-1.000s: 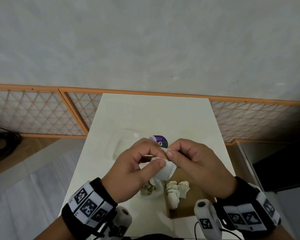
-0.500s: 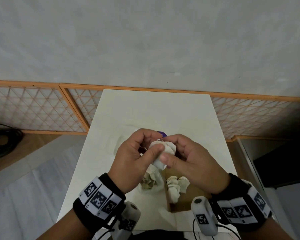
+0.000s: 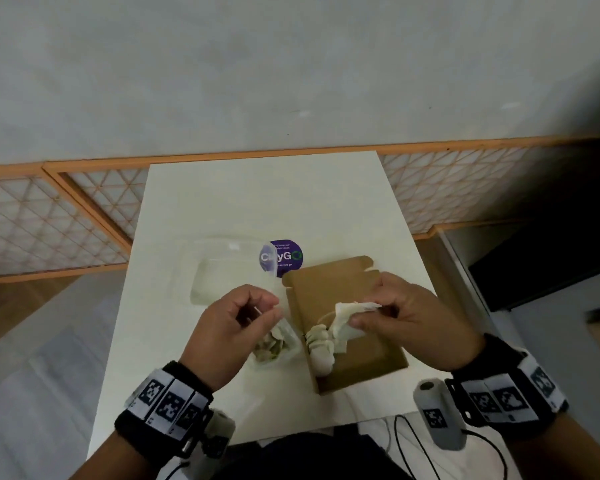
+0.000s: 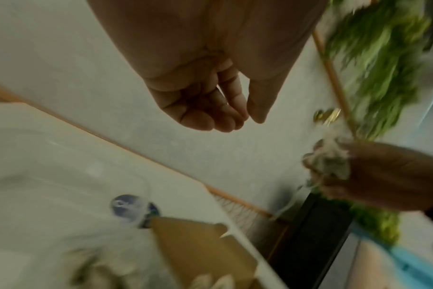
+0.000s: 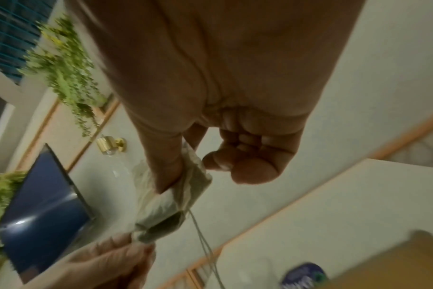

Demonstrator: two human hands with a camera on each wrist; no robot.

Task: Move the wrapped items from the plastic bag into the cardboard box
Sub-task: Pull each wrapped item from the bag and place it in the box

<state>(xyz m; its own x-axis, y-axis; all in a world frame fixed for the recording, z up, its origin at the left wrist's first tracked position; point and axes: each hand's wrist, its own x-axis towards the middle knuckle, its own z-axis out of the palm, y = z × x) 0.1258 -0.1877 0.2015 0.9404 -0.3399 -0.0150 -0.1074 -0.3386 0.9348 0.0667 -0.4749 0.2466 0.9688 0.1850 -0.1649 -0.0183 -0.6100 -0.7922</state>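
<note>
A: What does the right hand (image 3: pixel 406 317) have?

B: Its grip is closed on a wrapped item (image 3: pixel 347 318): thumb and forefinger pinch the pale paper wrap, the other fingers curl under, and a thin string trails from it. It hangs over the open cardboard box (image 3: pixel 361 348).

A: And the left hand (image 3: pixel 236 327)?

B: Its fingers curl loosely. The head view is too blurred to show whether they hold anything; in its own wrist view the palm looks empty, while in the right wrist view its fingertips meet the lower end of the wrap. So I cannot tell its grip.

A: Where are the rest?

B: Two more wrapped bundles (image 3: pixel 321 346) lie inside the box at its 9 o'clock edge. The plastic bag (image 3: pixel 274 344), with wrapped pieces still in it, sits on the bench (image 3: pixel 257 202) just beside the box at 9 o'clock, under the left hand.

A: Beyond that?

B: A clear plastic tray (image 3: pixel 222 268) at 11 o'clock from the box, overlapping a purple round sticker (image 3: pixel 284 256).
</note>
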